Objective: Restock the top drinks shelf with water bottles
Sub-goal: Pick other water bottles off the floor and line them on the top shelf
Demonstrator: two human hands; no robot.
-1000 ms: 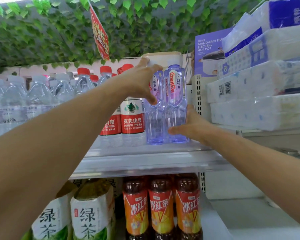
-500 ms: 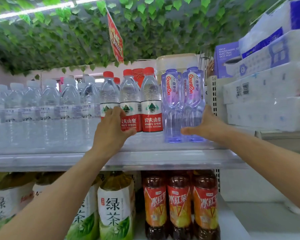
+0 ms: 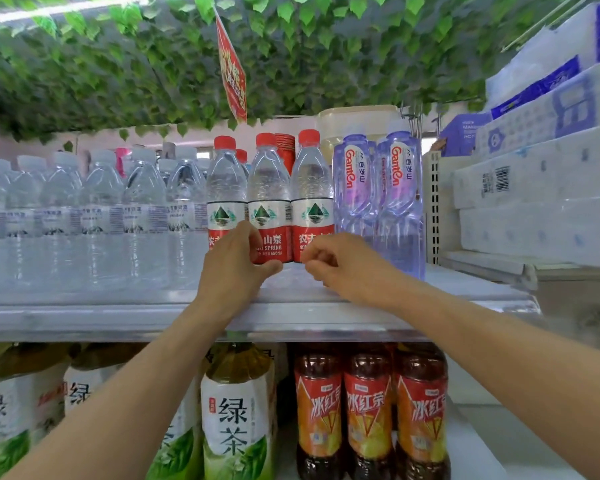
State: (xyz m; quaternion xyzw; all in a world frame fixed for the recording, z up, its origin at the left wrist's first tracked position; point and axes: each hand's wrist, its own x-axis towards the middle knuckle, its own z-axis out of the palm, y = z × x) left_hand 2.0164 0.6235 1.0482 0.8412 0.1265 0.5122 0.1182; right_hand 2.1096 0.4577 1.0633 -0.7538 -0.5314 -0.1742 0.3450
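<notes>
Three red-capped water bottles (image 3: pixel 269 188) with red and white labels stand side by side on the top shelf (image 3: pixel 118 320). My left hand (image 3: pixel 234 271) grips the low part of the left and middle ones, finger above and thumb below the middle label. My right hand (image 3: pixel 340 263) hovers with curled fingers in front of the right bottle's (image 3: pixel 311 188) base; a hold on it is not plain. Two purple-tinted bottles (image 3: pixel 378 195) stand just right of them, free of both hands.
Rows of clear white-capped water bottles (image 3: pixel 94 209) fill the shelf's left. Green tea bottles (image 3: pixel 236 410) and iced tea bottles (image 3: pixel 368 410) stand below. Tissue packs (image 3: pixel 534 188) are stacked at right. Fake ivy and a red tag (image 3: pixel 232 71) hang overhead.
My left hand dropped from the purple bottles' tops to the red-capped bottles. My right hand let go of the purple bottles and moved left to the red-capped ones.
</notes>
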